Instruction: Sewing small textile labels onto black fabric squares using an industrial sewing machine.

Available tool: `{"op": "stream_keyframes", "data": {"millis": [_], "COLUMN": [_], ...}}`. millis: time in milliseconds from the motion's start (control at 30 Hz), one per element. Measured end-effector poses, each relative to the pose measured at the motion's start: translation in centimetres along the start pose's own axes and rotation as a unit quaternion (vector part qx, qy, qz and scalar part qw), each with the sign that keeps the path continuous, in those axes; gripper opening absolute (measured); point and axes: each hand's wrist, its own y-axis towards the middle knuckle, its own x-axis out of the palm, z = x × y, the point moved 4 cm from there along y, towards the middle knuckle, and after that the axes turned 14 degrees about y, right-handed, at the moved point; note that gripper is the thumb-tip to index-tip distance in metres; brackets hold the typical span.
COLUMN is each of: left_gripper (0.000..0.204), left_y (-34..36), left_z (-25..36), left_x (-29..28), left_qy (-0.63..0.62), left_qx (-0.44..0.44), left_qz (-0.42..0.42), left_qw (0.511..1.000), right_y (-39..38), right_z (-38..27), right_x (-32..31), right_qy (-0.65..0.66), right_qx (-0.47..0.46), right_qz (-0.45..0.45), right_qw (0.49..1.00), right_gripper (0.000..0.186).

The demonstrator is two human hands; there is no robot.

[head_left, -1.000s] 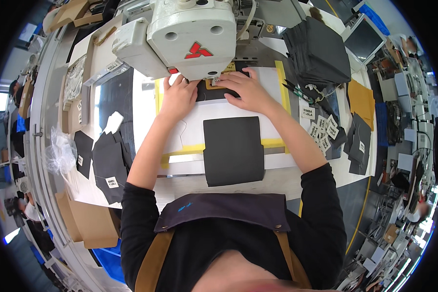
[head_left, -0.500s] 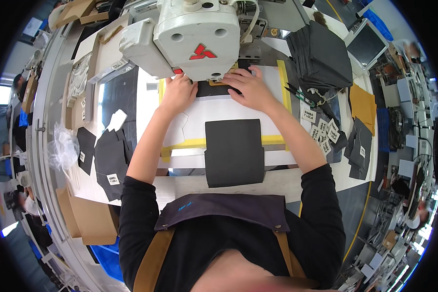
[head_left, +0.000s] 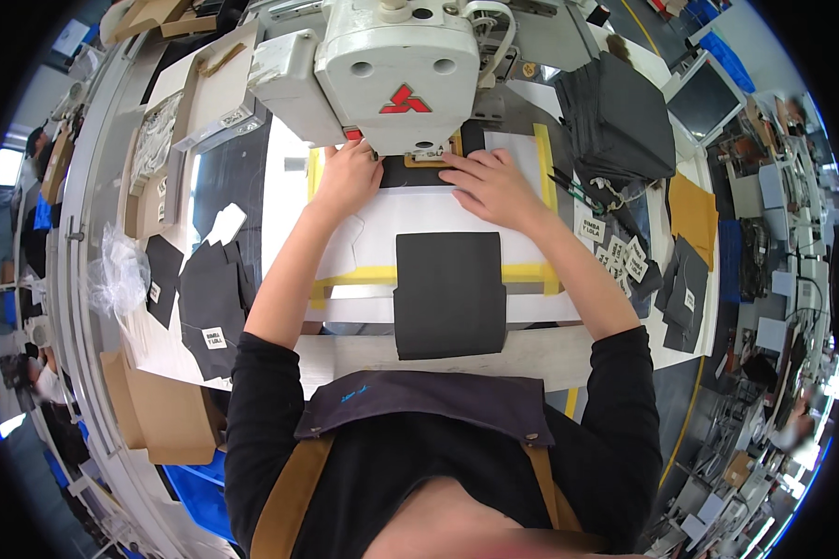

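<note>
Under the white sewing machine head (head_left: 391,65), my left hand (head_left: 348,177) rests open at the left of a dark strip (head_left: 405,175), its fingertips partly hidden by the machine. My right hand (head_left: 489,186) is open, fingers spread at the right of the strip, touching near a small yellow frame holding a pale label (head_left: 429,162). Both hands are on or beside a white board (head_left: 447,216) edged with yellow tape. A black flap-shaped piece (head_left: 449,293) lies between my forearms, nearer my body.
Black pieces (head_left: 210,312) and a plastic bag (head_left: 119,275) lie left, below open boxes (head_left: 172,135). A black stack (head_left: 615,116), scissors (head_left: 573,191), pale labels (head_left: 615,252), a yellow sheet (head_left: 693,219) and a monitor (head_left: 704,93) are right. Blurred people work at the far edges.
My right hand has shifted slightly right and down, uncovering more of the frame and label under the machine. My left hand remains beside the strip. The whole view has shifted slightly.
</note>
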Motion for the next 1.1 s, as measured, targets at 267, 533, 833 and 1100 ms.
{"op": "stream_keyframes", "data": {"millis": [267,533,833,1100], "left_gripper": [0.039,0.038,0.025,0.028], "left_y": [-2.7,-3.1,-1.7,-0.5], "left_z": [-1.5,-1.2,0.5,0.4], "left_x": [-1.1,-2.4,-2.1,-1.2], "left_qy": [-0.007,-0.074,-0.041,-0.135], "left_qx": [-0.002,0.07,0.165,0.146], "left_qz": [0.024,0.063,0.069,0.013], "left_qw": [1.0,0.993,0.983,0.98], "right_y": [1.6,1.9,1.8,1.8], "right_z": [-2.9,-3.5,-3.1,-2.6], "right_x": [1.8,1.5,1.6,1.2], "right_qy": [0.057,0.049,0.06,0.099], "right_qx": [-0.02,-0.02,0.005,0.049], "right_qz": [0.01,0.021,0.002,0.044], "right_qw": [0.998,0.998,0.998,0.993], "right_gripper": [0.021,0.019,0.023,0.022]}}
